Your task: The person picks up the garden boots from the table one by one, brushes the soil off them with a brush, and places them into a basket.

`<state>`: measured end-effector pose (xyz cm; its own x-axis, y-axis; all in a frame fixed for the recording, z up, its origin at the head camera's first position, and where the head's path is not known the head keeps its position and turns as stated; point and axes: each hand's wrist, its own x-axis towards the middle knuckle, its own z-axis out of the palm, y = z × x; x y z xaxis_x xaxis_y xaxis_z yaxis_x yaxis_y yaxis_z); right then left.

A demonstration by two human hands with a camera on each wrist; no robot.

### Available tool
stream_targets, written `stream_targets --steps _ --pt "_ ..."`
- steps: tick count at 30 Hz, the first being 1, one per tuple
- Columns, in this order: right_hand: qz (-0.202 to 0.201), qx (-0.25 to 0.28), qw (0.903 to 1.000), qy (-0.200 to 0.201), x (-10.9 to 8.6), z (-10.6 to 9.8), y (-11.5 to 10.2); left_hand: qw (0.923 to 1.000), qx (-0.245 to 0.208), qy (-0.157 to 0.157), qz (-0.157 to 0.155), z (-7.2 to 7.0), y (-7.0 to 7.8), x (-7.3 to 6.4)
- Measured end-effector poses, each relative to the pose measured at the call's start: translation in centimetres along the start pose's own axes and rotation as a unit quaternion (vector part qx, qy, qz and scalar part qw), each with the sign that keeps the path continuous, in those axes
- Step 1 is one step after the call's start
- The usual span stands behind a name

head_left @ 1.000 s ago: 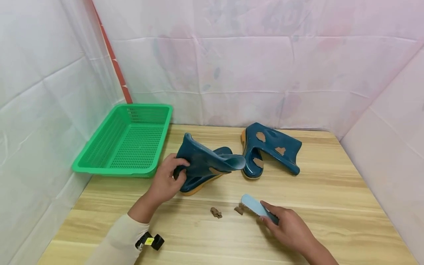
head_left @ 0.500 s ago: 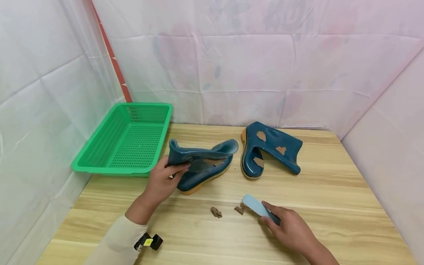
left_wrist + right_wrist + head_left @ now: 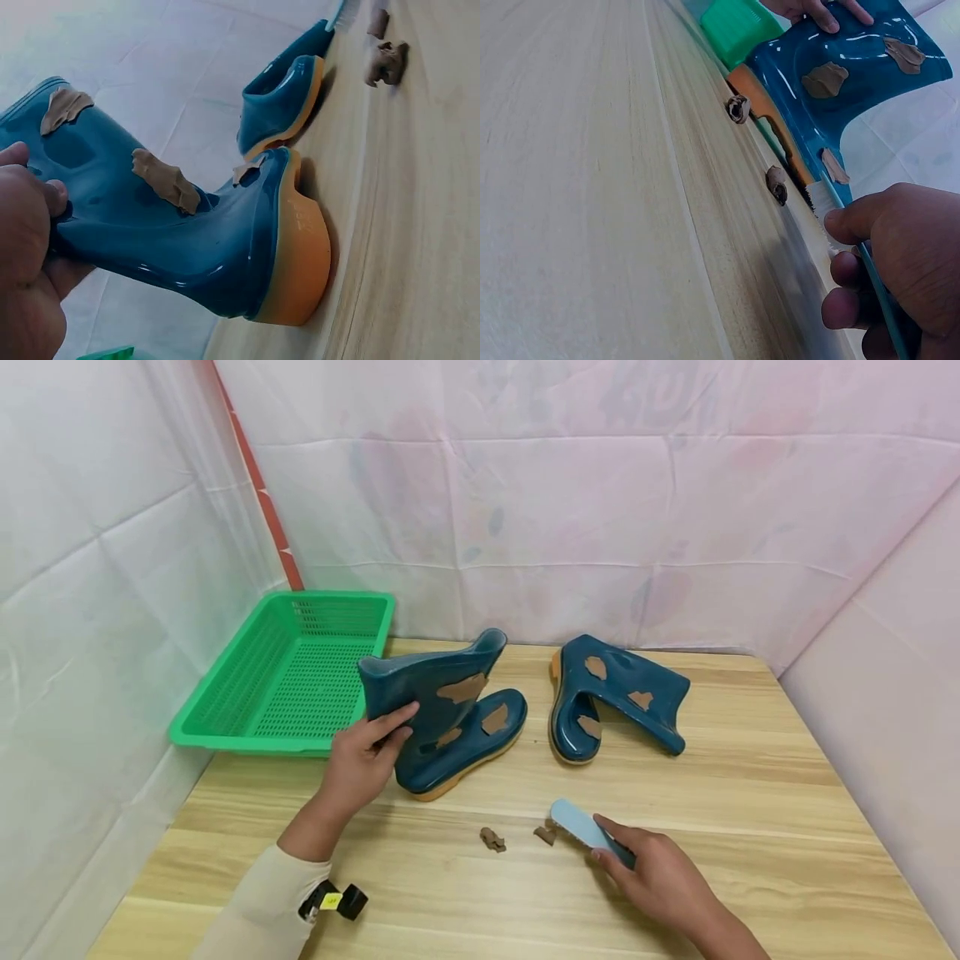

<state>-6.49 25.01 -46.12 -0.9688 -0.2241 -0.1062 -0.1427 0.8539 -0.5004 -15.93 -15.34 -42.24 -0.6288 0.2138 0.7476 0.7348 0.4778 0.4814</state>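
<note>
A dark blue rain boot (image 3: 420, 693) with an orange sole stands on the table, its shaft gripped by my left hand (image 3: 367, 760). In the left wrist view, thumb and fingers wrap the boot's shaft (image 3: 112, 202). Brown mud-like patches (image 3: 463, 688) stick to its shaft and foot. My right hand (image 3: 660, 872) holds a light blue brush (image 3: 581, 825) low over the table, and its white bristles (image 3: 826, 206) face down in the right wrist view. Close to the brush head lies a small brown lump (image 3: 545, 835); another lump (image 3: 492, 839) is left of it.
A second blue boot (image 3: 622, 685) lies on its side at the back right, with several brown patches on it. At the back left stands a green plastic basket (image 3: 367, 693). White cloth walls (image 3: 555, 527) close in the wood-grain table (image 3: 720, 827).
My left hand has raised the left boot's shaft from leaning over the foot to nearly upright, bringing its brown patches into view. The right hand with the brush has hardly moved.
</note>
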Motion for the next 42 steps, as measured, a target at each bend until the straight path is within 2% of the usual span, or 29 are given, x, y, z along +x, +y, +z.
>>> stream_targets --steps 2,5,9,12,14,15,17,20,23,26,28,31,36,39,42 --pt "0.002 0.0 1.0 -0.001 0.0 0.0 0.0 0.9995 -0.024 0.017 -0.006 0.2 -0.2 0.2" --pt "0.005 0.001 1.0 -0.003 -0.1 0.1 0.0 0.999 -0.027 0.034 0.004 0.4 -0.2 0.4" --pt "0.008 0.002 0.9999 -0.007 -0.3 0.3 0.0 0.997 0.013 0.041 0.064 0.8 0.2 0.7" --pt "0.009 0.003 0.9999 -0.012 -0.4 0.3 0.1 0.9899 0.043 0.057 0.123 0.9 0.6 0.7" --pt "0.006 -0.003 0.9999 -0.01 -0.4 0.2 0.0 0.9867 0.041 0.072 0.14 0.8 0.7 0.7" --pt "0.003 -0.006 0.9999 -0.008 -0.4 0.2 0.0 0.9867 0.029 0.079 0.139 0.8 0.7 0.7" --pt "0.002 -0.012 0.9999 -0.006 -0.4 0.1 -0.1 0.9902 -0.007 0.085 0.111 0.8 0.5 0.6" --pt "0.001 -0.014 0.9999 -0.005 -0.4 -0.1 -0.2 0.9932 -0.085 0.076 0.026 0.9 -0.1 0.1" --pt "0.0 -0.014 0.9999 -0.007 -0.4 -0.2 -0.3 0.9828 -0.158 0.075 -0.059 1.0 -1.0 -1.0" --pt "-0.01 -0.021 0.9997 -0.003 -0.4 -0.3 -0.3 0.9694 -0.197 0.077 -0.126 0.7 -1.2 -1.7" --pt "-0.014 -0.022 0.9997 0.0 -0.3 -0.4 -0.4 0.9677 -0.186 0.065 -0.157 0.4 -1.0 -1.7" --pt "-0.028 -0.02 0.9994 0.009 -0.2 -0.6 -0.5 0.9694 -0.145 0.021 -0.197 -0.1 -0.6 -1.2" --pt "-0.056 -0.026 0.9975 0.033 0.4 -0.9 -1.0 0.9643 -0.116 -0.04 -0.235 -0.7 0.0 -0.5" --pt "-0.069 -0.025 0.9957 0.056 1.1 -1.2 -1.4 0.9598 -0.117 -0.057 -0.249 -1.0 0.1 -0.3" --pt "-0.074 -0.019 0.9937 0.082 2.2 -1.7 -2.0 0.9578 -0.12 -0.058 -0.255 -1.0 0.0 -0.1"
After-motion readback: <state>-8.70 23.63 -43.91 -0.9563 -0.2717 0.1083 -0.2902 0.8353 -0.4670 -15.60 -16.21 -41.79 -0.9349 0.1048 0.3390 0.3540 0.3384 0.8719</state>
